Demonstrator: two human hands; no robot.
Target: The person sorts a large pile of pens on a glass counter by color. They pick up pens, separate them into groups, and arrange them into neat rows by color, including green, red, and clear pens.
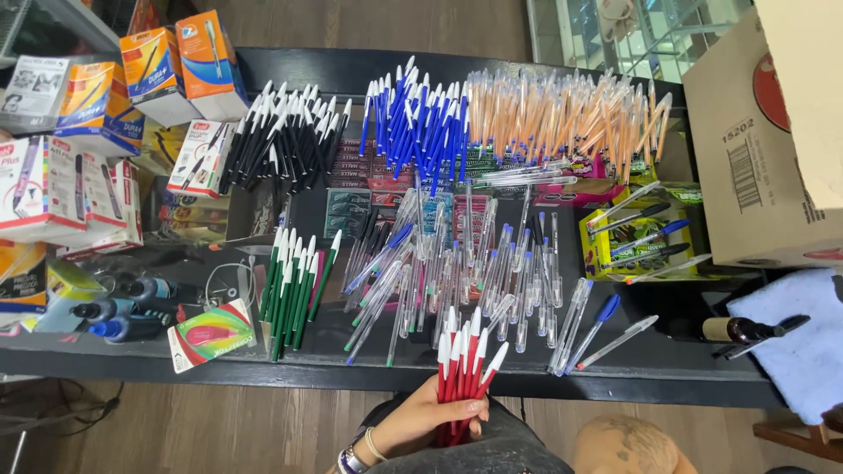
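Observation:
My left hand [421, 420] reaches in from the lower left, at the near edge of the black table [615, 373]. It is shut around a bundle of red-capped pens [465, 351] that stand upright and fan out over the table edge. Bracelets circle the wrist. Just beyond the bundle lies a loose spread of clear-barrelled pens [457, 263]. To its left is a group of green-capped pens [294, 285]. My right hand is out of sight.
Black-capped pens [285, 136], blue-capped pens [417, 118] and orange pens [562, 114] are piled along the back. Pen boxes [97, 105] stack at the left above markers [132, 316]. A cardboard box [764, 149], a yellow pen box [632, 237] and a blue cloth [799, 342] sit right.

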